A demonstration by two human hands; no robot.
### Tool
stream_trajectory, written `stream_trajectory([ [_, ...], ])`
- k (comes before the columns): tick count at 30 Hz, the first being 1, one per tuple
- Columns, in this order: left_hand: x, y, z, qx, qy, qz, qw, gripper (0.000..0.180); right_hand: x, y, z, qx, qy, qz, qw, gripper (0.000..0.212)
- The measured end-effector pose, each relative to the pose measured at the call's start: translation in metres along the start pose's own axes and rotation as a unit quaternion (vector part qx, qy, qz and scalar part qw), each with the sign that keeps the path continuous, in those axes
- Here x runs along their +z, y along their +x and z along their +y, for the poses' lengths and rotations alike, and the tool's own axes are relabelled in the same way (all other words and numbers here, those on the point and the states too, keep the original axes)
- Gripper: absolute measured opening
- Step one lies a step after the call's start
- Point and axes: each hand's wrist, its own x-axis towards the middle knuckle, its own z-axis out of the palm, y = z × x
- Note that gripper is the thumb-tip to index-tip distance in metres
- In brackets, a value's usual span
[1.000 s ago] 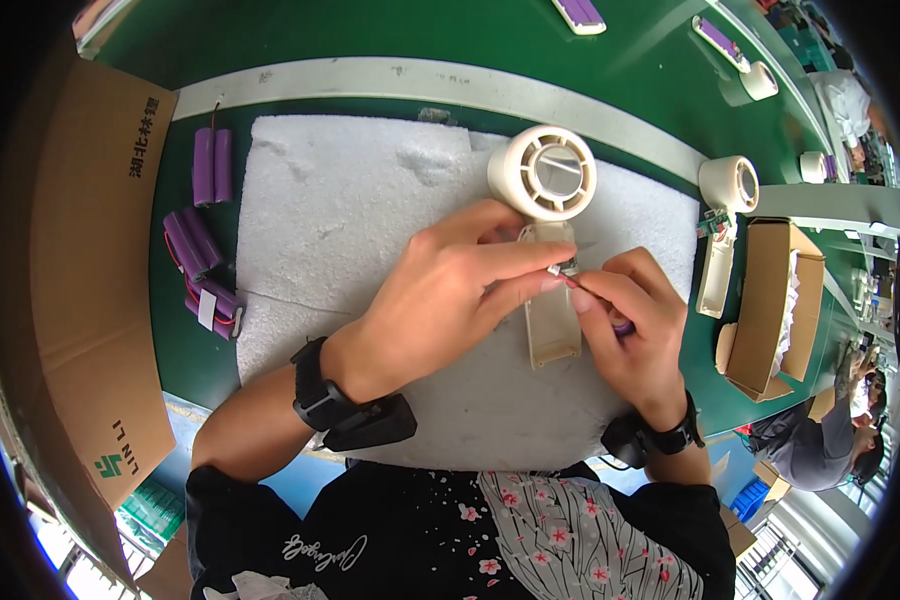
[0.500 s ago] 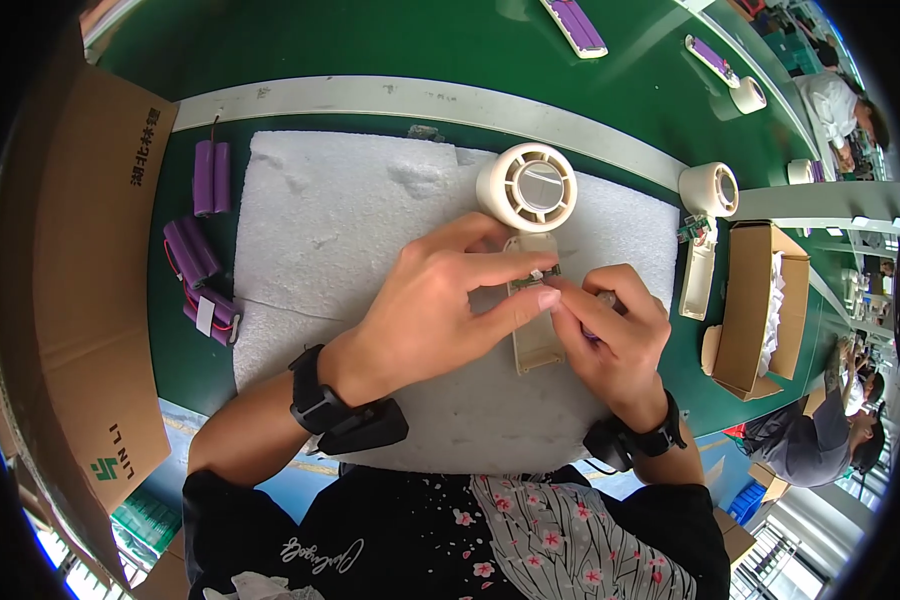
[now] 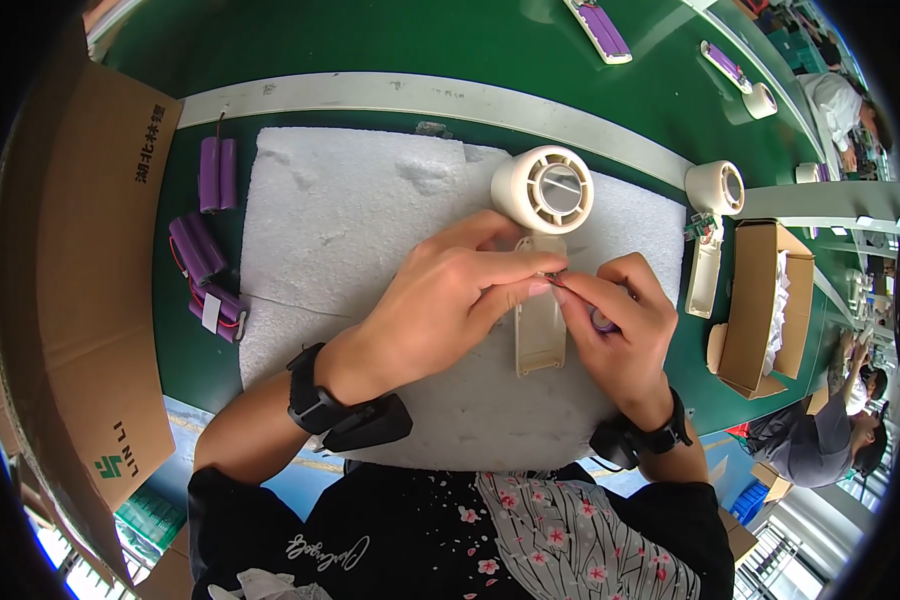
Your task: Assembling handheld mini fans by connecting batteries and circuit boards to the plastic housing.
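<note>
Above the foam pad, my left hand (image 3: 440, 295) pinches a small circuit board (image 3: 551, 274), mostly covered by the fingertips. My right hand (image 3: 625, 325) meets it there, thumb and index finger closed on a thin red wire (image 3: 556, 283). The end of a purple battery pack (image 3: 601, 320) shows inside the right hand's curled fingers. Below the hands lies an open cream handle shell (image 3: 540, 345), attached to or touching a round cream fan head (image 3: 543, 190) with a silvery disc at its centre. How wire and board meet is hidden by the fingers.
White foam (image 3: 340, 230) covers the green bench. Purple battery packs (image 3: 198, 248) lie left, beside a tall cardboard box (image 3: 80, 280). At right are another fan head (image 3: 714, 188) with open handle and a small carton (image 3: 760, 310). More purple-filled handles (image 3: 600, 30) lie beyond the pale rail.
The fingertips have closed over the circuit board, which showed more before. The right hand has turned slightly, showing the battery pack's end. The whole view has shifted a little.
</note>
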Motion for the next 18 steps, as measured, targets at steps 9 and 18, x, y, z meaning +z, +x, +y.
stream_trajectory([
  [9, -0.0024, 0.0023, -0.0012, 0.007, -0.017, -0.016, 1.0, 0.025, -0.0011, 0.0045, -0.0011, 0.012, 0.028, -0.004, 1.0, 0.02],
  [18, 0.0032, -0.0005, -0.0027, 0.013, -0.031, -0.003, 0.999, 0.026, -0.0049, 0.0016, -0.0029, 0.089, 0.095, -0.066, 0.989, 0.015],
])
